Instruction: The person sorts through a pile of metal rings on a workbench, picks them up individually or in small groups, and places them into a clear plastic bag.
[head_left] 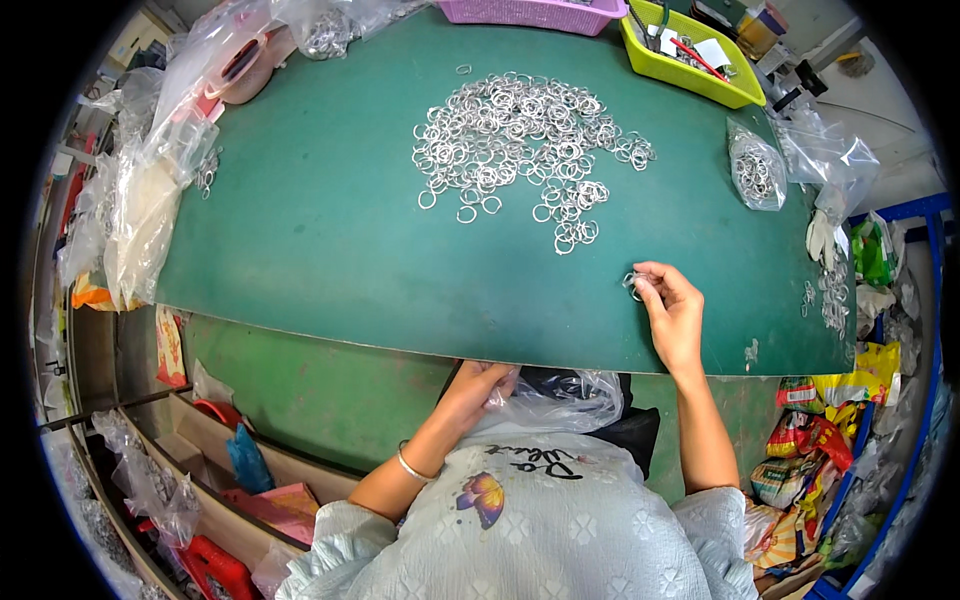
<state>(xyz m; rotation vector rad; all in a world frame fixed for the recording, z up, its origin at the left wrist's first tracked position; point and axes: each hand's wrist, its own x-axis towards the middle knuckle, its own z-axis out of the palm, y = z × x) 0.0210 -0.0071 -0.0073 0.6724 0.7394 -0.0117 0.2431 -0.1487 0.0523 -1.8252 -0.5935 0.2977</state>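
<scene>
Silver rings (630,284) sit pinched in your right hand (673,312), with the loose pile (515,130) ahead-left of that grip. Behind-left of it, your left hand (470,397) grasps a clear bag (578,400). This looks like picking up; the next move calls for a firm pinch.

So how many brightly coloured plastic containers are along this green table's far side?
3: a pink container at left, a purple basket top centre, a yellow-green basket right of it. Clear bags might hide more.
</scene>
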